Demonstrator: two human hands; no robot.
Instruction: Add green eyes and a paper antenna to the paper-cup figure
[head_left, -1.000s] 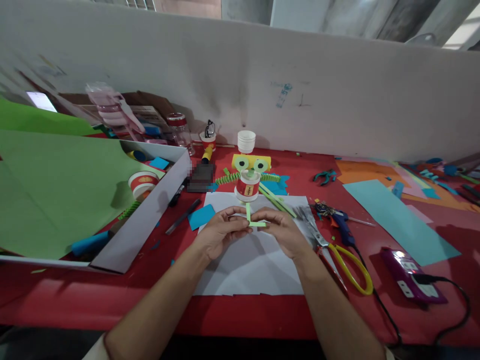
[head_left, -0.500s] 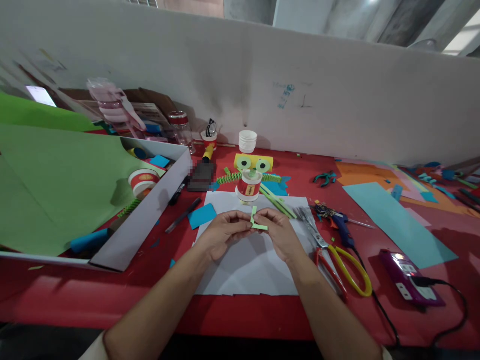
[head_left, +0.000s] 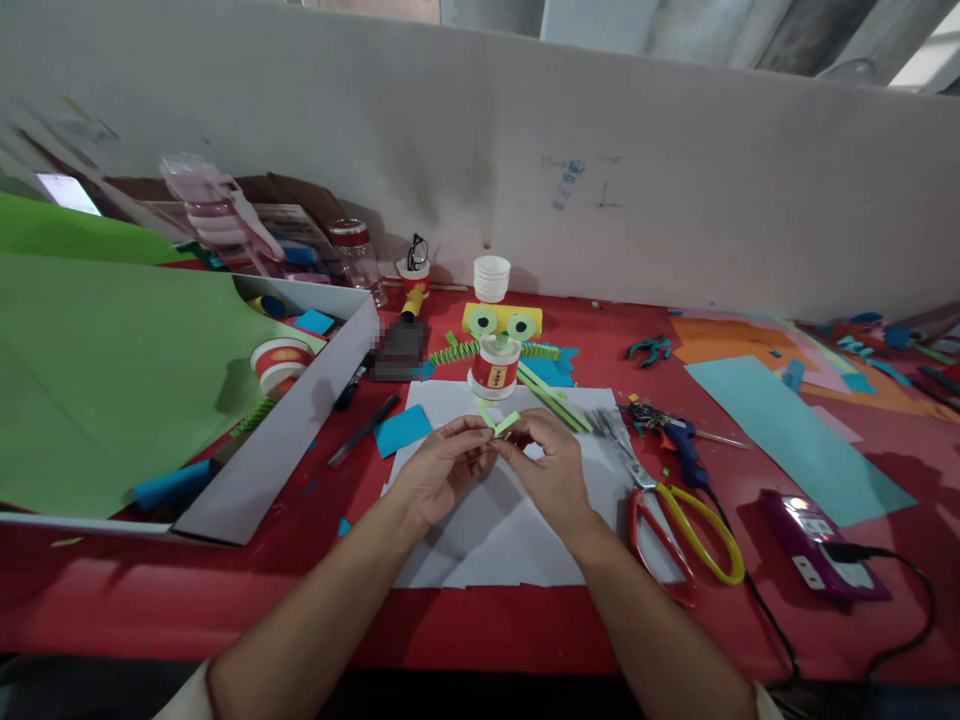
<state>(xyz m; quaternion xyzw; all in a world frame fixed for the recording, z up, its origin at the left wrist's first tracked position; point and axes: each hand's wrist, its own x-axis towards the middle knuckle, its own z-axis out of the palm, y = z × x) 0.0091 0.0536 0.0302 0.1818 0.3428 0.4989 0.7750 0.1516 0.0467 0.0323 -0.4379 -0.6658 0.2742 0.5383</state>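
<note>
My left hand (head_left: 441, 468) and my right hand (head_left: 546, 470) meet above a white paper sheet (head_left: 495, 525) and both pinch small light-green paper strips (head_left: 504, 424), folded where they cross. Just beyond my fingers stands a small red-and-white paper cup (head_left: 493, 368) with green accordion-folded paper arms (head_left: 457, 353) sticking out sideways. Behind it lies a yellow block with two round green eyes (head_left: 501, 322).
Scissors with red and yellow handles (head_left: 675, 510) and a blue glue gun (head_left: 679, 440) lie right of the sheet. A purple power strip (head_left: 821, 550) sits further right. A white box with green paper (head_left: 112, 380) fills the left. A stack of white cups (head_left: 491, 279) stands by the wall.
My hands have turned the green strips: the piece that stood upright and flat now tilts up to the right, and my fingers have closed in tighter over the fold.
</note>
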